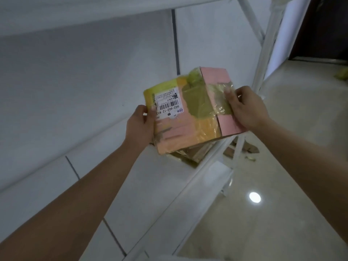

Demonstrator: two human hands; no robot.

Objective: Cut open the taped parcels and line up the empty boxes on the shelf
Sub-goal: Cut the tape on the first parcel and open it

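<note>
A pink and yellow cardboard box (pixel 190 117), wrapped in glossy tape and bearing a white barcode label, is held over the white shelf board (pixel 143 194). My left hand (pixel 140 127) grips its left edge, thumb on the label side. My right hand (pixel 246 108) holds its right end, fingers curled over the taped pink flap. Under the box lies another brown, taped box (pixel 194 154) on the shelf, mostly hidden.
A white metal shelf frame, its upright post (pixel 267 46) and front rail (pixel 190 187) run along the right. A white wall stands behind. On the glossy tiled floor (pixel 282 176) to the right lie cardboard scraps (pixel 248 148). A dark doorway is at the top right.
</note>
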